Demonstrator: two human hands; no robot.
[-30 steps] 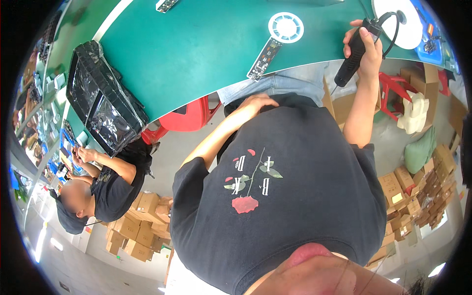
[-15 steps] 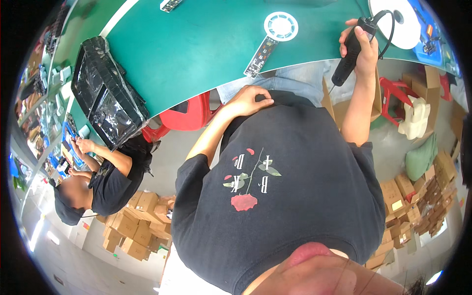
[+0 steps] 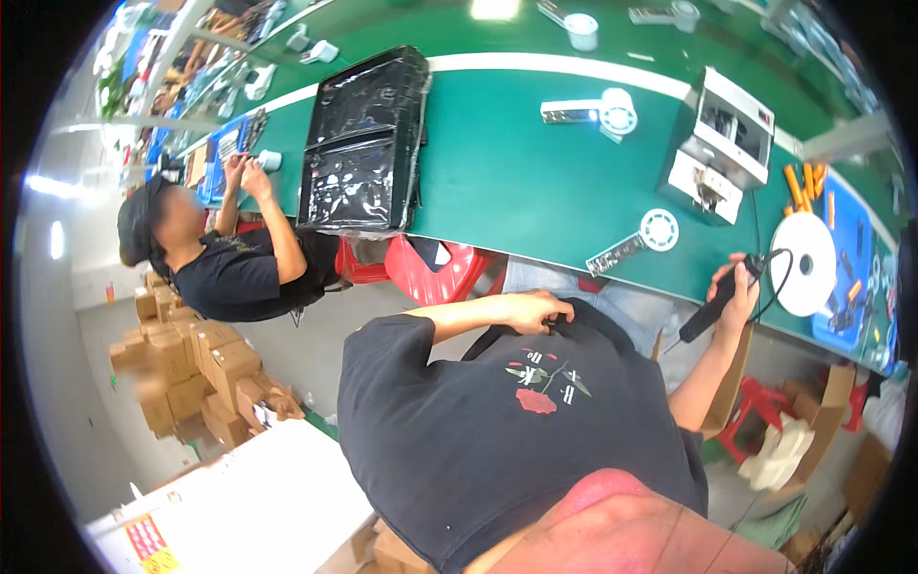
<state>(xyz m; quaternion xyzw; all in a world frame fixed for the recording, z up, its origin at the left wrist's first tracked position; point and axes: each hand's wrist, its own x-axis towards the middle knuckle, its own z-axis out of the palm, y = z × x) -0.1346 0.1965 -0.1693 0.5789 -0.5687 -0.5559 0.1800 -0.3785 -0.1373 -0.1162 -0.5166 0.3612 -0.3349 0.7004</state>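
Note:
My right hand (image 3: 738, 295) is closed around a black electric screwdriver (image 3: 708, 317), its thin bit pointing down and toward me beyond the table's front edge. A cable loops from its upper end. My left hand (image 3: 537, 312) lies at the hem of my black T-shirt (image 3: 478, 421), fingers curled against the cloth. Between the hands and farther off, a fan-like part (image 3: 658, 230) with a white slotted ring and a strip of circuit board lies on the green table (image 3: 516, 191). A similar white part (image 3: 616, 112) lies farther back.
A screw-feeder-like machine (image 3: 732, 129) stands at the back right. Near my right hand are a white disc (image 3: 803, 264) and a blue tray (image 3: 830, 330) of tools. A black plastic-wrapped crate (image 3: 359, 143) stands left. Beyond it a co-worker (image 3: 229, 244) sits beside a red stool (image 3: 430, 277).
The view has swung toward the left and up, bringing more of the table, the machine and the co-worker into sight. Both hands keep their hold; the screwdriver stays in the right one.

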